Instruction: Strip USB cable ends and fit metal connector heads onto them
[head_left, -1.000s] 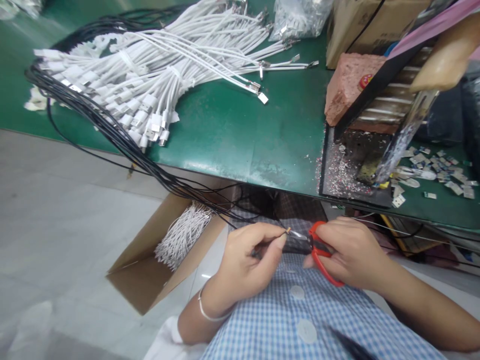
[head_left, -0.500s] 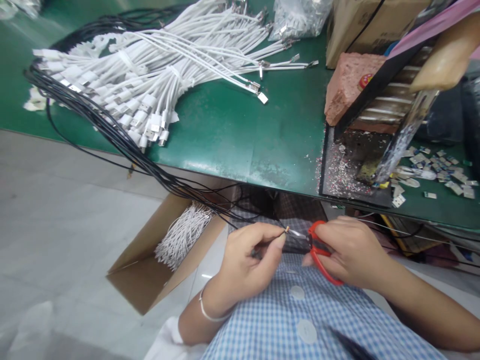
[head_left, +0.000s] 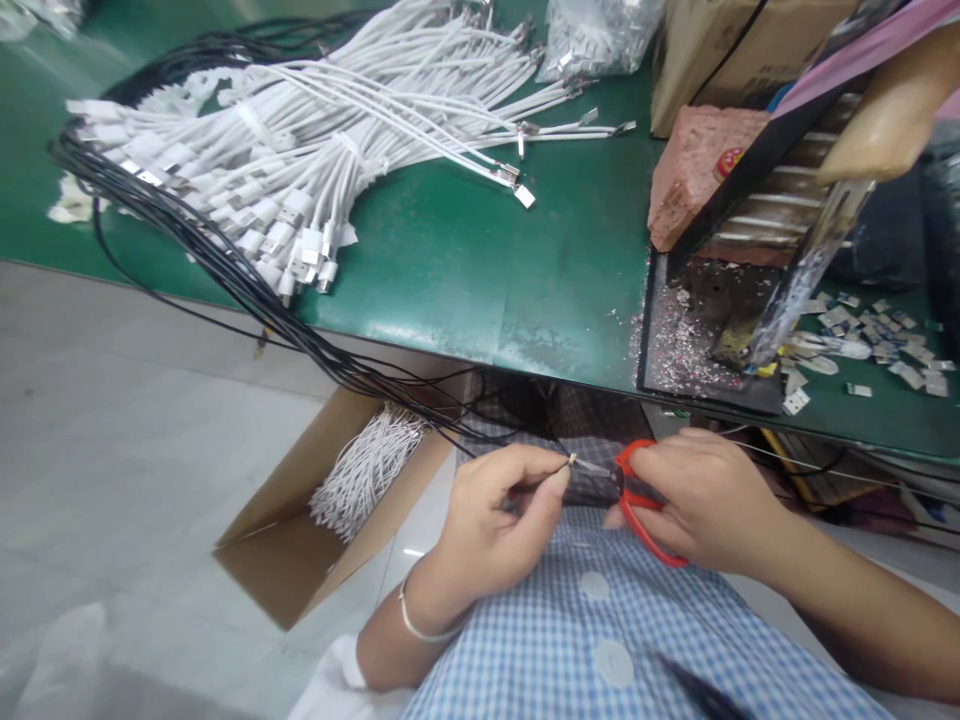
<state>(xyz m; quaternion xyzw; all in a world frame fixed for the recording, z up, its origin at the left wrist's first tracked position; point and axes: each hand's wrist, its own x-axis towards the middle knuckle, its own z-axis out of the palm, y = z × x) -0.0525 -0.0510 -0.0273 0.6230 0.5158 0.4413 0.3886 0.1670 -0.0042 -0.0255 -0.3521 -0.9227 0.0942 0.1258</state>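
Observation:
My left hand (head_left: 495, 520) is closed, pinching the bare tip of a thin black cable (head_left: 225, 265) between thumb and forefinger in front of my chest. My right hand (head_left: 705, 505) is closed round the red handles of a pair of scissors (head_left: 637, 500). The blades point left and meet the cable tip at my left fingertips. The black cable belongs to a bundle that runs up over the table edge to the far left.
A green table (head_left: 465, 270) carries a big heap of white USB cables (head_left: 322, 140), a brick (head_left: 694, 170), a black tray of metal scraps (head_left: 675, 350) and small connector parts (head_left: 870, 340). A cardboard box (head_left: 300, 540) with white cables stands on the floor at my left.
Hardly anything differs. My hands and the scissors have crept up a few pixels, and the blades stay at the cable tip.

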